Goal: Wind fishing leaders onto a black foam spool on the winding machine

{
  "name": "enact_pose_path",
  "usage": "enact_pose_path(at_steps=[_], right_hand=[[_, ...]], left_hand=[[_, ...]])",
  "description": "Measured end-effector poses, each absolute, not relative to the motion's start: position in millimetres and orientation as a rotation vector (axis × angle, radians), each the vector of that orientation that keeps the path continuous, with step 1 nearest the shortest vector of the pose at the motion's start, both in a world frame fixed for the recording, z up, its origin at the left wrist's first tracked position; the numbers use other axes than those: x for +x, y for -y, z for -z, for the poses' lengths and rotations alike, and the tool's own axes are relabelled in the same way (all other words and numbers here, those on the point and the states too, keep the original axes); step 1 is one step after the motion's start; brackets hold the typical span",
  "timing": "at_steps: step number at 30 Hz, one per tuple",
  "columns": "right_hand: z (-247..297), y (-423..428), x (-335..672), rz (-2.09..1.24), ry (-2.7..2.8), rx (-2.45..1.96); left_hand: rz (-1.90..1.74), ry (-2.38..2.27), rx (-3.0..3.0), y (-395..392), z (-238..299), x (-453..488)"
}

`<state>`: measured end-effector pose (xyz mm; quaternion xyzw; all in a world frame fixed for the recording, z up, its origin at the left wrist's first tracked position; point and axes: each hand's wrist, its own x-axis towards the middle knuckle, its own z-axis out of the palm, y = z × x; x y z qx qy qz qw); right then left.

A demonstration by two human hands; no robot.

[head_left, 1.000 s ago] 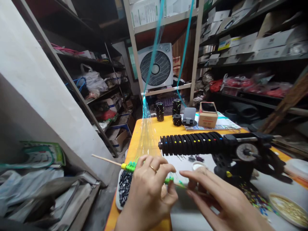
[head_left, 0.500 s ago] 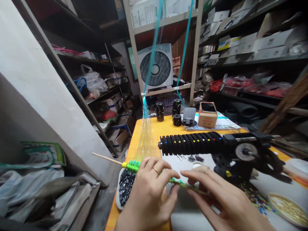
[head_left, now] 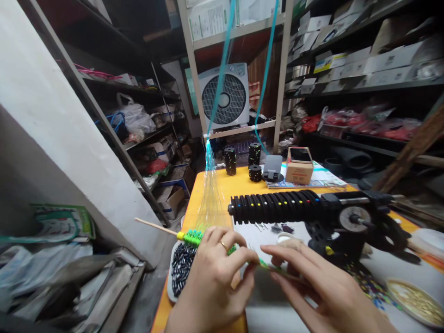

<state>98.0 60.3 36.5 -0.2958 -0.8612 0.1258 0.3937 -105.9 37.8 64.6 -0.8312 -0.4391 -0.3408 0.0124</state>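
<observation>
A thin wooden stick slants across in front of me, with a yellow band and a bright green and teal beaded or bristly wrap around it. My left hand, a ring on one finger, is closed over the wrap, thumb and index pinched at its right part. Just to the right, my right hand holds the stick's other end between thumb and fingers. Fine clear strands fan down from a teal bundle toward the wrap; where they meet it is partly hidden by my left hand.
A tray of dark shiny tube beads lies beside my left wrist. Beyond my hands, a black ribbed roller with coloured dots juts from a stand. Loose coloured beads and a bowl lie right. A box fan stands behind.
My left thumb and index finger have come together in a tighter pinch. The stick's left end has shifted very slightly right and up. My right hand stays almost in place.
</observation>
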Motion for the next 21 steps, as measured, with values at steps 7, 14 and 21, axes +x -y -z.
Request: enact_pose_path(at_steps=[7, 14, 21], right_hand=[[-34, -64, 101, -0.280, 2.182, -0.765], [-32, -64, 106, -0.198, 2.195, -0.775], [-17, -66, 118, -0.138, 2.197, -0.849]], left_hand=[[1.053, 1.405, -2.592, -37, -66, -109], [1.006, 1.297, -2.491, -47, -51, -115], [0.961, 1.269, -2.490, -44, -45, -128]])
